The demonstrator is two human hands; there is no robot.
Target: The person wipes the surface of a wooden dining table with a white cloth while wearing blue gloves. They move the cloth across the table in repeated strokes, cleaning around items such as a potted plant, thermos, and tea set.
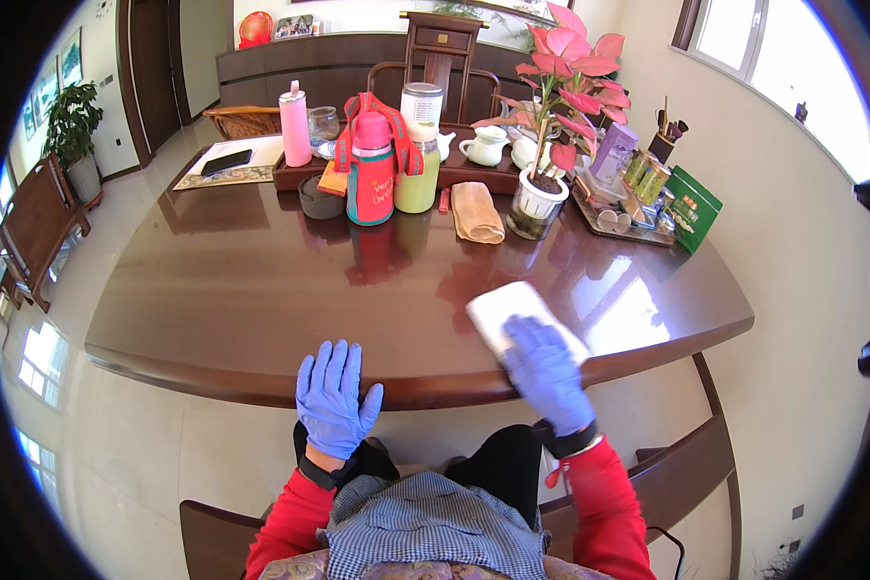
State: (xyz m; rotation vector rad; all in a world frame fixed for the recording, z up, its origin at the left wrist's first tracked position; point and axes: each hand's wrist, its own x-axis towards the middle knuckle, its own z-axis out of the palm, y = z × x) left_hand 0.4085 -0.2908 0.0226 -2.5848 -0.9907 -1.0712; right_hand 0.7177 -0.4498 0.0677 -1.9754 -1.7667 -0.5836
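A patterned garment [387, 568] showed at the lower edge, with a checked apron [425, 527] spread over the lap just beyond it. Red sleeves [604, 503] came up at either side, each ending in a dark band at the wrist.

The left hand [338, 401], in a blue-violet glove, hung back up at the near edge of the table [213, 290]. Its fingers were stretched out, side by side, with the thumb apart, and it held nothing; whether it touched the wood could not be told.

The right hand [549, 372], gloved alike and slightly blurred, lay with its fingers extended flat on a white cloth [498, 304], pressing it from above rather than closed around it. The cloth was on the tabletop near its front edge, to the right of the left hand and showing mostly ahead of the right hand's fingers.

Beyond the right hand lay a folded tan cloth [477, 215], and beside that stood a white pot [538, 201] with a pink-leaved plant [575, 58]. Farther to its right were a loaded tray [604, 230] and a green packet [694, 208].

Ahead of the left hand stood a red-and-teal bottle [369, 188], just beside a light green bottle [416, 184]. A pink bottle [296, 126] and a dark phone [227, 162] were farther off, to that hand's left.
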